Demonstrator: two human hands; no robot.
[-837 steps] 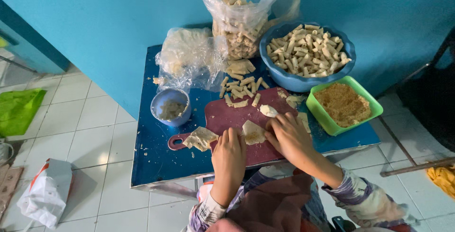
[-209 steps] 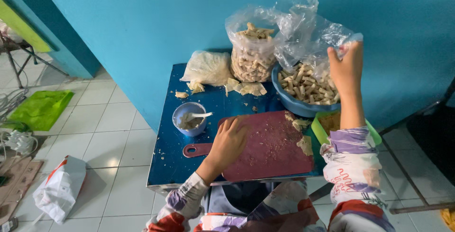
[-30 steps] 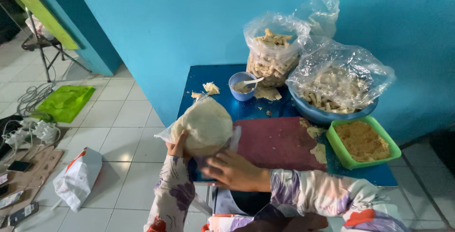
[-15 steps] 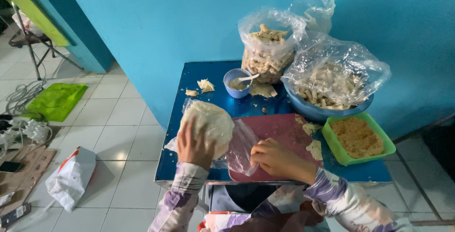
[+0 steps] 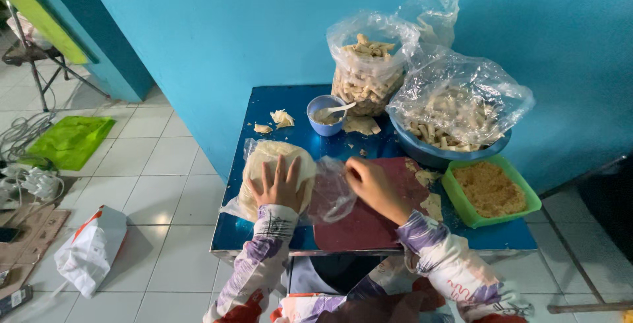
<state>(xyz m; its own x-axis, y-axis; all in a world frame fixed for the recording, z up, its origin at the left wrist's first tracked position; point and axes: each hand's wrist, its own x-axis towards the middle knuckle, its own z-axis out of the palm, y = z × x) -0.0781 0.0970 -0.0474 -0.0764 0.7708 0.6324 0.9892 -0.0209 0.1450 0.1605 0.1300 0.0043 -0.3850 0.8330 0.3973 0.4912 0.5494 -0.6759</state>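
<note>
Pressing flat with fingers spread, the left hand (image 5: pixel 280 181) held down the stack of thin wrappers (image 5: pixel 264 165) in its clear plastic bag (image 5: pixel 330 194), at the left of the blue desk (image 5: pixel 264 231) beside the red cutting board (image 5: pixel 376 217). The right hand (image 5: pixel 369 181), loosely curled, pinched the bag's open mouth. The sheets appeared soft, light and easily torn; gripping the plastic edge seemed safest

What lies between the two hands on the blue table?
In the head view, the loose open end of the clear plastic bag lies between the left hand, flat on the pale stack inside, and the right hand by the dark red cutting board.
</note>
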